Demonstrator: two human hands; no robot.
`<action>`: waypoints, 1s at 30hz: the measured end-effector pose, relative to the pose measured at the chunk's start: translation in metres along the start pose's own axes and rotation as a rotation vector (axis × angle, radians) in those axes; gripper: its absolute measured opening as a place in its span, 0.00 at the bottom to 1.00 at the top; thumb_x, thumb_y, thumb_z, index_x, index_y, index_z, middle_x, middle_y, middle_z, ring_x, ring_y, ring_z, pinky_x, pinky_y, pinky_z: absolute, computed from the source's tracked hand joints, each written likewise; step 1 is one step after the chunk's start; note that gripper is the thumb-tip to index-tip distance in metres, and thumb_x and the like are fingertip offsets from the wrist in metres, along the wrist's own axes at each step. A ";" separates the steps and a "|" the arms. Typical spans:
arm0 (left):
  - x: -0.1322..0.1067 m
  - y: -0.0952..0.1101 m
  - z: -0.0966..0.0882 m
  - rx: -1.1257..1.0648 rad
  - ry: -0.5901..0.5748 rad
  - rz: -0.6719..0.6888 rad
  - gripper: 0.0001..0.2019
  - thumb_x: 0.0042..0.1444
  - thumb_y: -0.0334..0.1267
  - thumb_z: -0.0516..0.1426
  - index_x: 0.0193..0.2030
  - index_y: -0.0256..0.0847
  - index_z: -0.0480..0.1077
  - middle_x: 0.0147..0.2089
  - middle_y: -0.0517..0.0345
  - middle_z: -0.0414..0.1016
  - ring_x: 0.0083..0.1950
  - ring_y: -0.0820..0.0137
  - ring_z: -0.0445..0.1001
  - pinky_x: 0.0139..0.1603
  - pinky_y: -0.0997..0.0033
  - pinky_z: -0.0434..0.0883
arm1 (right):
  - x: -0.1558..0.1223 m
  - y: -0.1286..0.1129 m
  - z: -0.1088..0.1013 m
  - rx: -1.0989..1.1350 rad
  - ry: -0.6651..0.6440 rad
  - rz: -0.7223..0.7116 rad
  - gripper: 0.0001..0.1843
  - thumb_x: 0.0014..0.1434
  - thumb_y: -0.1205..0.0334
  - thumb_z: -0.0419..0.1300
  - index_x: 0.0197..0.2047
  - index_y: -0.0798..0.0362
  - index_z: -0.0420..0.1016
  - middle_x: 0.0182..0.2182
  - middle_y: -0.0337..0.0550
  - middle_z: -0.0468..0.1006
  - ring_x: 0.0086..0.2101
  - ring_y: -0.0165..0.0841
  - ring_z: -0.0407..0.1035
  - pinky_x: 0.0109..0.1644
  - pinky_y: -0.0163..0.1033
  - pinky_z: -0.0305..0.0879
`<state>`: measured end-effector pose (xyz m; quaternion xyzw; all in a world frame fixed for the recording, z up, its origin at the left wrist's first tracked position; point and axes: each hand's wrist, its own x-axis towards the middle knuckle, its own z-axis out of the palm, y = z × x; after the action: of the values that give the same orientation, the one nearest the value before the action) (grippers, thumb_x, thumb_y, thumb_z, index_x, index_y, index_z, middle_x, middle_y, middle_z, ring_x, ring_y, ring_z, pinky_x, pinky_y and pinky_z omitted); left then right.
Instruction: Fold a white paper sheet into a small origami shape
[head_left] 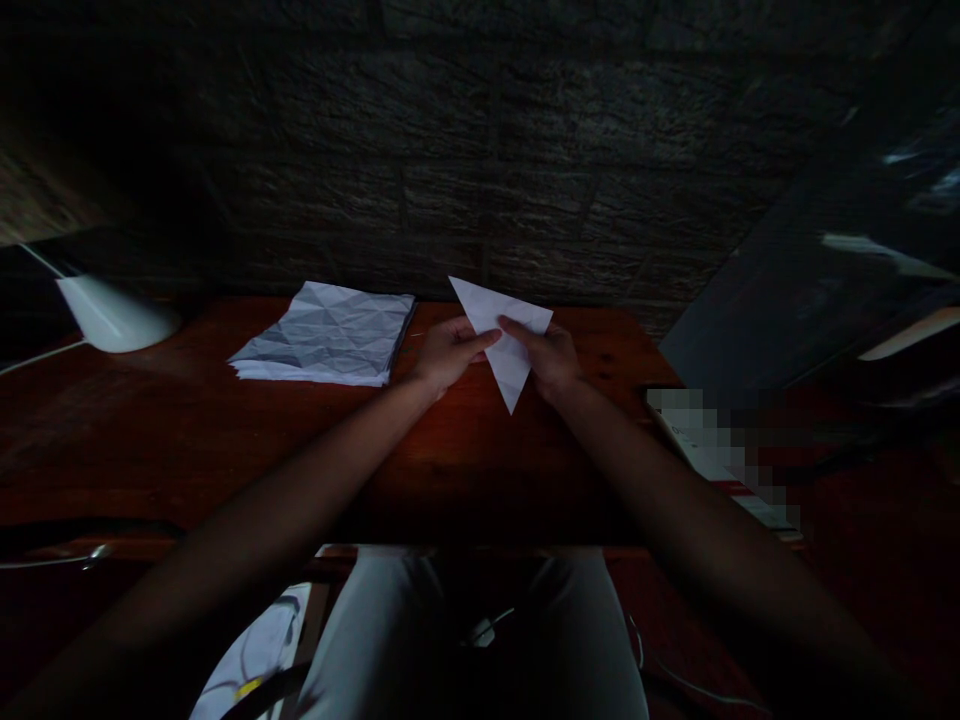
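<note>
A white sheet of paper folded into a triangle is held up above the wooden table, one point facing down. My left hand grips its left edge, thumb on the front and fingers behind. On the right side my right hand pinches it the same way, its thumb lying across the middle. Both hands' fingers are partly hidden behind the paper. Left of my hands lies a stack of creased white sheets, the top one marked with many fold lines.
A white lamp-like object with a cable stands at the left of the wooden table. A dark block wall rises behind. A partly blurred box or book lies at the right edge. Cables hang below, near my legs.
</note>
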<state>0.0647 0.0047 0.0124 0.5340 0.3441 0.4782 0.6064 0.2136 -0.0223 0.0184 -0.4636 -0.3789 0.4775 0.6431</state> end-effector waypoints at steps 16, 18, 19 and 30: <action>0.003 0.008 0.005 -0.051 0.146 0.138 0.16 0.45 0.47 0.74 0.36 0.41 0.80 0.40 0.55 0.85 0.43 0.63 0.81 0.49 0.63 0.76 | 0.008 -0.021 -0.012 -0.132 -0.007 -0.112 0.17 0.55 0.46 0.69 0.39 0.49 0.82 0.41 0.43 0.86 0.45 0.38 0.79 0.47 0.39 0.74; 0.003 0.007 0.002 -0.044 0.141 0.123 0.16 0.44 0.47 0.74 0.36 0.41 0.81 0.40 0.55 0.85 0.43 0.64 0.81 0.48 0.64 0.76 | 0.007 -0.023 -0.014 -0.164 -0.044 -0.098 0.17 0.55 0.48 0.69 0.42 0.50 0.83 0.41 0.42 0.86 0.43 0.37 0.79 0.46 0.39 0.74; 0.004 0.006 -0.001 -0.046 0.139 0.115 0.17 0.44 0.47 0.74 0.36 0.41 0.81 0.39 0.55 0.85 0.42 0.64 0.81 0.48 0.64 0.76 | 0.007 -0.024 -0.016 -0.166 -0.073 -0.082 0.17 0.53 0.49 0.70 0.43 0.50 0.83 0.41 0.42 0.86 0.42 0.36 0.78 0.46 0.39 0.74; 0.008 -0.005 -0.007 -0.037 0.144 0.096 0.13 0.49 0.45 0.72 0.37 0.42 0.79 0.37 0.58 0.84 0.39 0.67 0.79 0.45 0.68 0.73 | 0.006 -0.020 -0.016 -0.240 -0.083 -0.100 0.16 0.46 0.50 0.75 0.36 0.49 0.83 0.31 0.37 0.84 0.34 0.34 0.76 0.43 0.41 0.72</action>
<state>0.0618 0.0144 0.0074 0.5030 0.3519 0.5499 0.5664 0.2349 -0.0229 0.0335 -0.4975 -0.4821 0.4151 0.5897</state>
